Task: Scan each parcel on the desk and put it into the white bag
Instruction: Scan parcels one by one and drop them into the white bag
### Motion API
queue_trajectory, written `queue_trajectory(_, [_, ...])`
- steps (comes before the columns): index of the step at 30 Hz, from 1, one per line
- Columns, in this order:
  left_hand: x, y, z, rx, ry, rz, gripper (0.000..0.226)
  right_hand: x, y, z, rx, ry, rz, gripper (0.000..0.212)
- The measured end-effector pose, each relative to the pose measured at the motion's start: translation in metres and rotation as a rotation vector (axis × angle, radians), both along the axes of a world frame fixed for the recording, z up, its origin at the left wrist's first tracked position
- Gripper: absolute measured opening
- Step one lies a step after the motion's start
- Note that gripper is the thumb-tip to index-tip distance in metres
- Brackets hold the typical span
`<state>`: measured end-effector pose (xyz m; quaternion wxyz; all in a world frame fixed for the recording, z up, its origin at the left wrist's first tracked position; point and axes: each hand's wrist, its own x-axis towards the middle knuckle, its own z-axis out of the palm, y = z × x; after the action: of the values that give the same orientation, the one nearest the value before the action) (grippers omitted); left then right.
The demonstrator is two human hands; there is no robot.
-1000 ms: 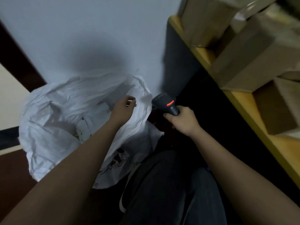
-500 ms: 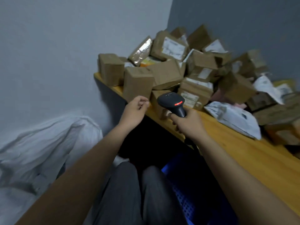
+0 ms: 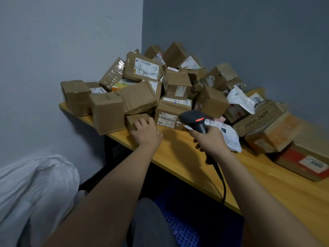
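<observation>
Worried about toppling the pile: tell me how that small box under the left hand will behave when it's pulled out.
The small cardboard box looks stiff and probably light, since the left hand covers much of it. A tilted larger box seems to lean just above it, so pulling it out may shift that one. Its taped surface could be slightly slippery.

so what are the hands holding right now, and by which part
The right hand grips the barcode scanner by its handle. The left hand rests on top of a small cardboard box at the pile's front; a firm grip cannot be told yet.
</observation>
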<state>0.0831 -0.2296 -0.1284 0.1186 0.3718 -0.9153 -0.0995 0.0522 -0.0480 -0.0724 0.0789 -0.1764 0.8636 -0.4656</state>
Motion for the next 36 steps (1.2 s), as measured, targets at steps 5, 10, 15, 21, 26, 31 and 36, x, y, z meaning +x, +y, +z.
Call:
queue_trajectory(5, [0.015,0.005,-0.001,0.361,0.319,-0.342,0.042,-0.007,0.012,-0.009,-0.09,-0.058,-0.027,0.02])
queue_trajectory(10, [0.032,0.006,-0.007,0.848,0.567,-0.365,0.021,-0.006,0.022,-0.02,-0.189,-0.127,-0.057,0.016])
queue_trajectory(15, [0.023,0.002,-0.005,0.604,0.592,-0.426,0.02,-0.006,0.019,-0.025,-0.195,-0.154,-0.033,0.014])
queue_trajectory(21, [0.032,0.003,0.003,0.47,0.379,-0.542,0.041,-0.011,0.018,-0.028,-0.234,-0.199,-0.033,0.014])
queue_trajectory(26, [0.027,0.001,0.008,0.424,0.306,-0.405,0.044,-0.015,0.022,-0.025,-0.33,-0.23,-0.082,0.013])
queue_trajectory(31, [0.019,0.006,0.004,1.375,0.557,-0.139,0.066,-0.016,0.023,-0.025,-0.398,-0.243,-0.099,0.02])
queue_trajectory(36, [0.02,0.032,0.015,1.738,0.67,-0.262,0.035,-0.008,0.007,-0.021,-0.517,-0.243,-0.074,0.028])
